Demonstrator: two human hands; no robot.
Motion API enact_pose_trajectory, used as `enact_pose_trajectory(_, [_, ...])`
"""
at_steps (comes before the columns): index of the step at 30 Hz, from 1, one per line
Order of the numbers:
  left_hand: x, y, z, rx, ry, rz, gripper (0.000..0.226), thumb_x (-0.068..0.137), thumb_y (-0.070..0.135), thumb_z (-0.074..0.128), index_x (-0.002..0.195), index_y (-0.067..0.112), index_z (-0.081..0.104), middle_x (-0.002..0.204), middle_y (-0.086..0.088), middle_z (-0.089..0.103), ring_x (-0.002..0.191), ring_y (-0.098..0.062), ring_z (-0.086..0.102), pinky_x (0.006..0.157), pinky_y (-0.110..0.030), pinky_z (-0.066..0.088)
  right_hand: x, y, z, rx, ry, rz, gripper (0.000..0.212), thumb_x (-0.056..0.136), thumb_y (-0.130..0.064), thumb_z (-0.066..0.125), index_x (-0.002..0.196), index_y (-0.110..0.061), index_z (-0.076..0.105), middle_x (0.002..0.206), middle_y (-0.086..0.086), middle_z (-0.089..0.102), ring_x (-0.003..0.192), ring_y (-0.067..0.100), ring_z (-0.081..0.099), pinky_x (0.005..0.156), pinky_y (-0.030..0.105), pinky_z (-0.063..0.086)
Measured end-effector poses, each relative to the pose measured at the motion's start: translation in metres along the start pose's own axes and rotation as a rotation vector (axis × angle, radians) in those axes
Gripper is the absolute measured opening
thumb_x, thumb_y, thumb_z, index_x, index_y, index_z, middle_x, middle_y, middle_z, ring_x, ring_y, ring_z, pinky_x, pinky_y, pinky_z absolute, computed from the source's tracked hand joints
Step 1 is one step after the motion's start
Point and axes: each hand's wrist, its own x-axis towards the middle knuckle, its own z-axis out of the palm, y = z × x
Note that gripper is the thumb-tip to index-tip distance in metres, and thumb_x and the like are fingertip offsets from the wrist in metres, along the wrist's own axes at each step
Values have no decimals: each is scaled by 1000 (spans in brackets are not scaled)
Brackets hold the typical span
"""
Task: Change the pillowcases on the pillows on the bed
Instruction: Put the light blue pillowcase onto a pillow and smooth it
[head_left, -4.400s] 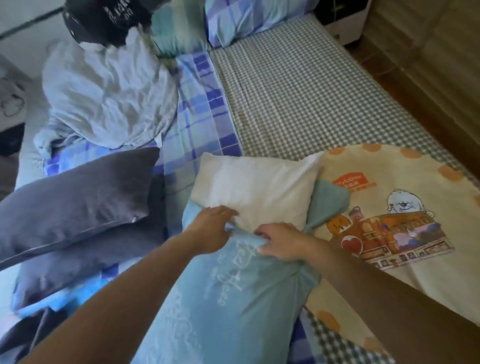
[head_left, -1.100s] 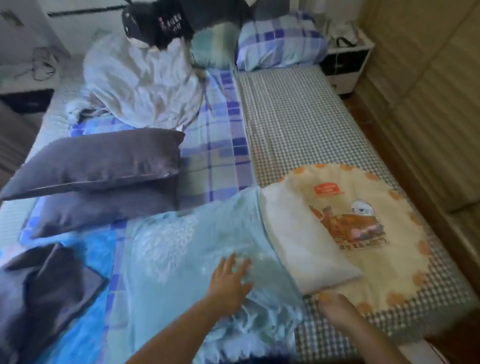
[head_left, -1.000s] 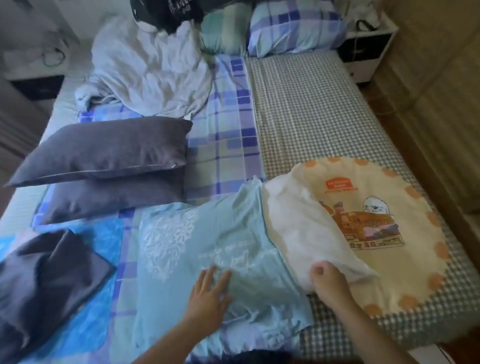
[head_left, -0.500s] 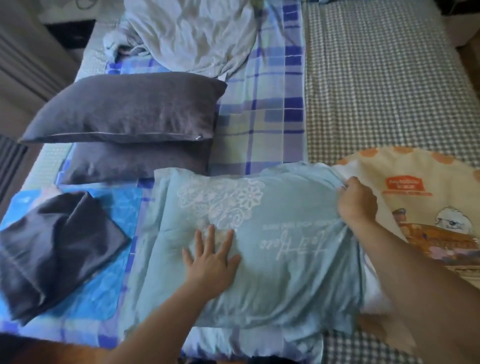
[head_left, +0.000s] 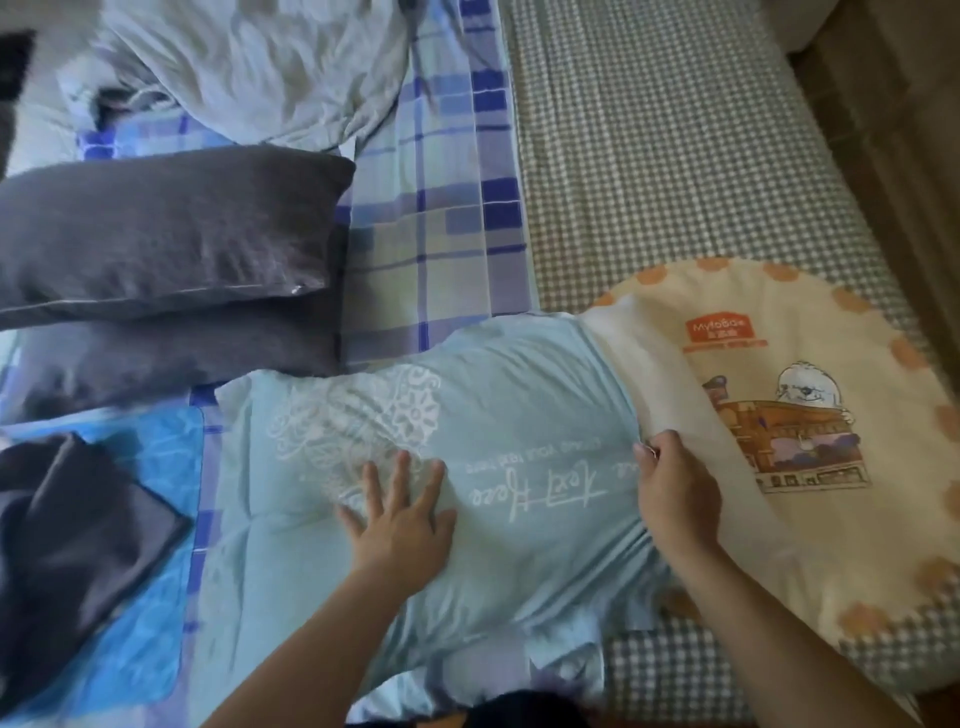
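The left hand (head_left: 400, 525) is lying flat, fingers spread, pressing the pale blue pillowcase (head_left: 467, 467) down, likely anchoring it. The right hand (head_left: 675, 499) is pinching the pillowcase's open edge, probably to work it along the white pillow (head_left: 649, 364) jutting out there. The pillowcase is thin, soft, wrinkling cotton with lace print.

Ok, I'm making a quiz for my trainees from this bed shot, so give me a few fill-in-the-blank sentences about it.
1. The left hand presses flat on the light ____ pillowcase.
2. The right hand pinches the pillowcase's open edge, where the ____ pillow sticks out.
3. Two dark grey pillows lie ____ on each other.
4. The round mat has ____ dots along its rim.

Missing words: blue; white; stacked; orange
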Motion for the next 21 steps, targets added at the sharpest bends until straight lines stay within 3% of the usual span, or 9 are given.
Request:
enact_pose_trajectory(4, [0,-45,0,-207,245,-130,60,102,57,35,156,52,10,169,2,-5,155,-29,-5,122,-57,11,-10,-1,25,-139,85,-165,13,93,-16,65,84,-9,58,78,11,60,69,31,56,59,36,39])
enact_pose_trajectory(7, [-1,-105,1,-425,411,-471,77,96,63,45,160,36,12,166,-16,15,151,-38,20,119,-55,23,-9,-2,41,-292,74,-92,14,93,-18,62,92,-4,60,100,18,51,87,36,50,68,42,46])
enact_pose_trajectory(9, [9,-145,7,-725,353,-669,99,87,71,56,160,23,12,159,-21,32,142,-41,38,117,-53,30,-8,-6,48,-319,33,-70,16,96,-19,58,98,-2,58,105,20,47,89,38,50,69,43,48])
enact_pose_trajectory(11, [17,-159,5,-889,216,-669,104,72,80,64,147,12,40,137,-22,58,120,-40,59,108,-51,44,-8,-9,49,-360,-11,-95,20,98,-20,53,102,-1,57,103,21,48,85,39,54,66,42,48])
enact_pose_trajectory(12, [16,-159,-1,-895,175,-626,94,69,78,67,130,8,56,122,-20,67,108,-39,65,100,-50,51,-8,-13,47,-377,-27,-99,22,99,-20,51,104,1,57,103,22,48,85,39,56,66,41,48])
enact_pose_trajectory(14, [13,-169,-21,-839,263,-530,70,74,66,74,110,6,63,107,-19,70,99,-38,67,89,-47,54,-9,-27,43,-400,-36,-62,26,100,-22,48,107,1,57,106,23,49,89,40,56,69,41,47])
enact_pose_trajectory(16, [2,-195,-51,-727,390,-449,60,79,58,76,110,7,64,108,-21,70,103,-42,65,87,-47,53,-19,-48,37,-369,-29,-89,25,100,-22,49,103,-1,61,106,20,50,91,38,55,72,40,46])
enact_pose_trajectory(18, [-17,-248,-82,-599,470,-454,60,78,60,76,114,13,66,110,-21,71,105,-44,65,87,-49,52,-48,-81,38,-347,-22,-332,17,94,-18,57,90,-6,67,97,12,54,86,33,53,73,39,43])
enact_pose_trajectory(21, [-42,-368,-105,-387,427,-606,71,75,68,70,121,14,64,113,-25,69,104,-47,66,88,-52,53,-117,-145,67,-177,-167,-570,22,86,-28,56,76,-16,71,105,2,59,95,29,51,83,40,42])
